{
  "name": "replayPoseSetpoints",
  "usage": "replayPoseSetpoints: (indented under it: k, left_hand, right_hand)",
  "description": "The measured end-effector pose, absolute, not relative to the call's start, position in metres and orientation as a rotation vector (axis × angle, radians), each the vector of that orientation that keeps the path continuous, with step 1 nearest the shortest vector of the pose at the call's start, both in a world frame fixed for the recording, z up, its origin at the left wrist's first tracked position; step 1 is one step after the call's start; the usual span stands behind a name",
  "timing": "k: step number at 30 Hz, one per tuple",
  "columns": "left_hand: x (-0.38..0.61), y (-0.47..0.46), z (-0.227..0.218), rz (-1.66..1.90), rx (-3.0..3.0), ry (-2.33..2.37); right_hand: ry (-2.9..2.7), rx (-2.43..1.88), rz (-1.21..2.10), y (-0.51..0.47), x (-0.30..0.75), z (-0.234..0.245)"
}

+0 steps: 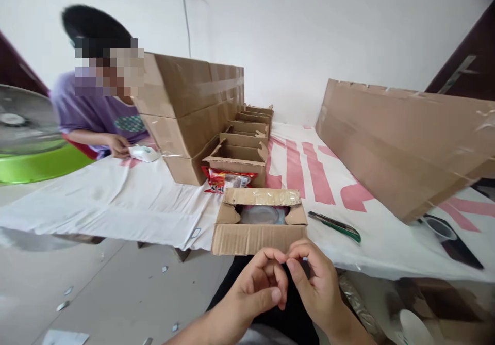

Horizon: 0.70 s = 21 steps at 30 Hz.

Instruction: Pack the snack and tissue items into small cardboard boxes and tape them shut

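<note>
My left hand [260, 286] and my right hand [314, 284] meet at the fingertips just in front of the table edge. The left fingers are curled, with the index fingertip against the right fingers. On the right, thumb and index finger come together in a pinch; whatever lies between them, if anything, is too small to make out. Right behind the hands, at the table's edge, sits a small cardboard box [258, 235] with its top partly open. A clear round plastic piece [260, 215] shows inside. A utility knife [335, 226] with a green handle lies to the right of the box.
A red snack packet [229, 181] lies behind the box. Open cartons [240, 151] line up beside stacked closed cartons [197, 89]. A large cardboard box [398, 138] and a tape roll [440, 227] are right. At left, a person [96, 97] touches a white object [144, 153].
</note>
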<state>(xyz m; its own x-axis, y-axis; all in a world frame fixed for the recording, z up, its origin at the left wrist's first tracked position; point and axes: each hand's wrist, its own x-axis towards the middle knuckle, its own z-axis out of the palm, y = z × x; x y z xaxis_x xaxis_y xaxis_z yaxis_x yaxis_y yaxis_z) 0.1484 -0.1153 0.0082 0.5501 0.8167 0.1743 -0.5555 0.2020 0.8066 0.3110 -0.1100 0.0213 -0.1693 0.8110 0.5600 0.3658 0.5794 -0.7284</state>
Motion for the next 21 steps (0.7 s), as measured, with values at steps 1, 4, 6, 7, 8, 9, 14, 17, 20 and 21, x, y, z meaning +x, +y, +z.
replayPoseSetpoints:
  k: [1, 4, 6, 7, 8, 9, 14, 17, 20, 21]
  left_hand:
    - [0.151, -0.117, 0.004, 0.953, 0.972, 0.323]
    - [0.157, -0.119, -0.013, 0.832, 1.065, 0.346]
    - [0.16, -0.118, -0.028, 0.74, 1.168, 0.37]
    - [0.161, -0.117, -0.036, 0.703, 1.217, 0.382]
    - [0.162, -0.116, -0.043, 0.677, 1.256, 0.403]
    - [0.162, -0.116, -0.048, 0.663, 1.288, 0.441]
    - [0.159, -0.113, -0.06, 0.598, 1.458, 0.728]
    - [0.158, -0.113, -0.064, 0.568, 1.509, 0.77]
    - [0.162, -0.114, -0.07, 0.549, 1.555, 0.768]
    - [0.163, -0.114, -0.073, 0.543, 1.569, 0.77]
  right_hand:
    - [-1.782, -0.987, 0.519, -0.113, 0.315, 0.02]
    - [-1.832, -1.067, 0.449, -0.121, 0.33, 0.012]
    - [-1.837, -1.164, 0.393, -0.124, 0.345, 0.002]
    - [-1.828, -1.23, 0.362, -0.125, 0.355, -0.004]
    - [-1.804, -1.311, 0.326, -0.125, 0.366, -0.011]
    - [-1.764, -1.41, 0.289, -0.124, 0.38, -0.019]
    - [-1.364, -1.952, 0.132, -0.115, 0.453, -0.064]
    - [-1.244, -2.059, 0.108, -0.113, 0.477, -0.084]
    - [-1.165, -2.101, 0.109, -0.111, 0.482, -0.094]
    - [-1.145, -2.104, 0.117, -0.111, 0.482, -0.096]
